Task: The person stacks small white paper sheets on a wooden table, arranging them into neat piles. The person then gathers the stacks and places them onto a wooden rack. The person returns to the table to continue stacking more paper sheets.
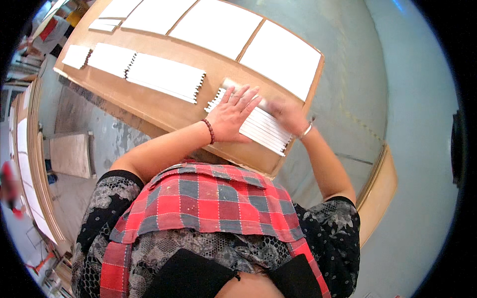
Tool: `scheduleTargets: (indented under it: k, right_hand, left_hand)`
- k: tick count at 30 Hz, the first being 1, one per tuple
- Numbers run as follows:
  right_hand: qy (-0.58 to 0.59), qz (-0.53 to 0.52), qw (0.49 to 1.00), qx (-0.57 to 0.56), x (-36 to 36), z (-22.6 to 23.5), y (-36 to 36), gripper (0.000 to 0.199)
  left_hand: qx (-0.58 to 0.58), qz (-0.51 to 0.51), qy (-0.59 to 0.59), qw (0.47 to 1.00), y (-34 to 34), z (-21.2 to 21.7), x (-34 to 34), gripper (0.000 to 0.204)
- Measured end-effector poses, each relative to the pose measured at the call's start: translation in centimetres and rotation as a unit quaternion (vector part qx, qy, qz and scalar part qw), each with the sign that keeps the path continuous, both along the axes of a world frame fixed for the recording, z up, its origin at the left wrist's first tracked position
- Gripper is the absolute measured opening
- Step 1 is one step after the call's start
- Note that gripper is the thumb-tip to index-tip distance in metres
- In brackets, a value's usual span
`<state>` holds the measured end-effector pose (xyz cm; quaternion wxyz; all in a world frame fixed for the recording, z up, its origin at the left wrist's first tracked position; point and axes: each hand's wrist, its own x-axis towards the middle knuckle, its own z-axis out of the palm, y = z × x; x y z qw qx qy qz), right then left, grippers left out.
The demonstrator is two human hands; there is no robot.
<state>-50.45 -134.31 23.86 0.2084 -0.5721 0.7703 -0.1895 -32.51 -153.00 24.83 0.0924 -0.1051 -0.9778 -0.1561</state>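
Observation:
A bundle of narrow white strips (266,134) with toothed, notched ends lies side by side on a brown board (171,113). My left hand (232,118) rests flat across the strips' left part, fingers spread, a beaded bracelet at the wrist. Over their far right side, my right hand (288,116) is curled and smeared by motion. A pale blurred shape (259,103) shows at its fingers; its kind cannot be made out. Left of my hands lie more white notched strips (164,76) in a row, with a smaller group (110,58) beside them.
Flat white panels (216,27) line the board's far side, the rightmost panel (283,58) near its right edge. Stacked panels (35,164) stand at the left. A wooden board (70,155) is at lower left, another board (381,186) at right. Grey floor (350,74) lies beyond.

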Motion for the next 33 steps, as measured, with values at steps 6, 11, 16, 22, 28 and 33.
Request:
scheduleTargets:
  k: [6, 11, 16, 22, 28, 33]
  right_hand:
    - [-0.121, -0.031, 0.992, -0.013, 5.7, 1.6, 1.2, 0.022]
    - [0.099, -0.092, 0.988, -0.076, -2.2, 1.9, 0.1, 0.027]
    - [0.239, -0.064, 0.964, -0.101, -7.8, 0.5, -0.6, 0.030]
    - [0.083, -0.038, 0.995, -0.038, -7.0, 1.5, -0.9, 0.024]
    - [0.121, -0.056, 0.991, 0.014, -8.2, 1.6, -1.5, 0.022]
    - [0.192, -0.037, 0.966, -0.167, -9.5, 2.2, -2.3, 0.032]
  left_hand:
    - [-0.006, -0.059, -0.120, 0.991, 0.0, 0.3, 2.8, 0.105]
    - [0.026, -0.043, -0.111, 0.993, 0.1, 2.4, 2.0, 0.105]
    - [0.048, -0.047, -0.006, 0.998, 0.7, 3.1, -7.6, 0.077]
    - [0.001, -0.080, -0.068, 0.995, -1.9, -2.2, -12.7, 0.032]
    - [0.029, -0.086, 0.101, 0.991, -2.4, -0.2, -12.8, 0.030]
    - [-0.002, -0.101, -0.103, 0.990, -3.2, -1.6, -13.6, 0.042]
